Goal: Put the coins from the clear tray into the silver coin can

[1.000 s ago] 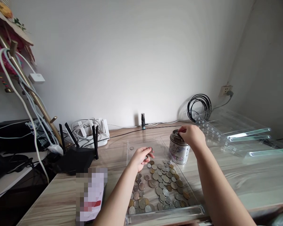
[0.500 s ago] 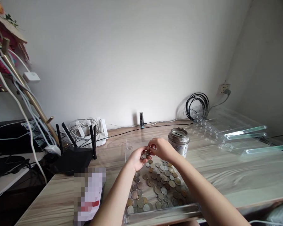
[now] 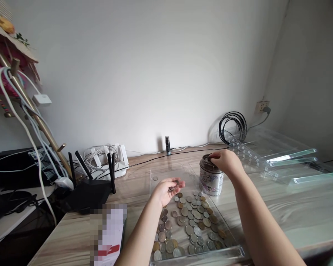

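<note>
My left hand (image 3: pixel 168 191) is cupped palm up around several small coins (image 3: pixel 172 187), above a clear acrylic tray (image 3: pixel 169 173). Many loose silver and brass-coloured coins (image 3: pixel 195 214) lie spread across the tray's floor, and one sits apart near its far left corner. To the right of the tray a round silver coin tin (image 3: pixel 211 181) with a printed pattern stands upright. My right hand (image 3: pixel 224 161) is at the tin's lid, thumb and fingertips pinched on a coin over the top; the fingers partly cover it and the slot.
A black router (image 3: pixel 88 194) with antennas and a white cable-wrapped device (image 3: pixel 113 162) stand at the left. A small dark bottle (image 3: pixel 167 145) is by the wall. Coiled black cable (image 3: pixel 233 125) and clear acrylic pieces (image 3: pixel 274 153) occupy the right. A blurred package (image 3: pixel 108 236) lies front left.
My right hand has left my left palm and moved right to the tin's lid. The left hand stays cupped over the tray with its coins. The view has shifted slightly.
</note>
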A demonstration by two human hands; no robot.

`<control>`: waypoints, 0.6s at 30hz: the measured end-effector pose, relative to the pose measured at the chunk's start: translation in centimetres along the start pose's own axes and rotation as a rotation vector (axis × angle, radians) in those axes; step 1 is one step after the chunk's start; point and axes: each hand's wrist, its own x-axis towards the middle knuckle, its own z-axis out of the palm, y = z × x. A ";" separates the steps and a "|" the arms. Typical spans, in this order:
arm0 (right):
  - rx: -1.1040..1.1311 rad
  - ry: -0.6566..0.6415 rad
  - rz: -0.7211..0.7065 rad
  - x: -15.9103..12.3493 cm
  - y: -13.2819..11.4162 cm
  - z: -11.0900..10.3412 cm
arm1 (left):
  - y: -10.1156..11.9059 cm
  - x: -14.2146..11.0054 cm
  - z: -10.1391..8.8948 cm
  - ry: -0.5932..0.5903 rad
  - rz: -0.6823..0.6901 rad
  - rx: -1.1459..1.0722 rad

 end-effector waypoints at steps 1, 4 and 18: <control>-0.030 0.013 -0.022 -0.1 -0.1 0.1 | 0.0 0.0 0.0 0.010 0.010 0.013; -0.078 0.169 -0.108 -0.8 -1.2 0.0 | 0.0 0.0 0.1 0.023 0.022 0.041; 0.158 -0.273 -0.432 -5.6 -8.2 4.9 | -0.1 0.2 0.2 0.009 -0.020 0.009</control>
